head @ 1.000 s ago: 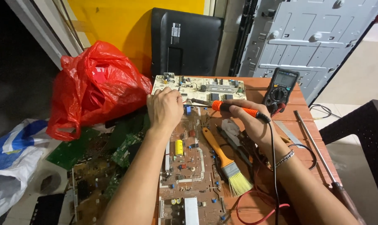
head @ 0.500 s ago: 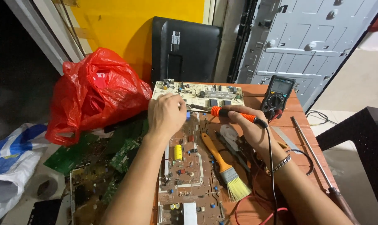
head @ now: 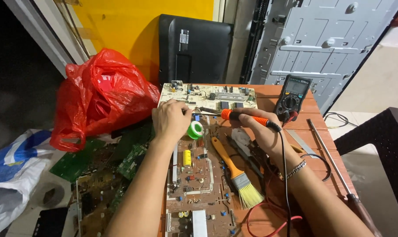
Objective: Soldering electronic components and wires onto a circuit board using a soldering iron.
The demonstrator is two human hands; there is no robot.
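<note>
Right hand (head: pixel 262 131) gripping orange soldering iron (head: pixel 247 117), left hand (head: pixel 171 119) beside green solder spool (head: pixel 195 130) on circuit board (head: pixel 194 175).

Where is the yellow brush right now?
The yellow brush lies on the brown circuit board in the head view, just below the right hand, bristles toward the camera.

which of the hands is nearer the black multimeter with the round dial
Right. The right hand, holding an orange-handled soldering iron, sits just left of and below the black multimeter. The left hand lies much farther left, by the green solder spool.
</note>
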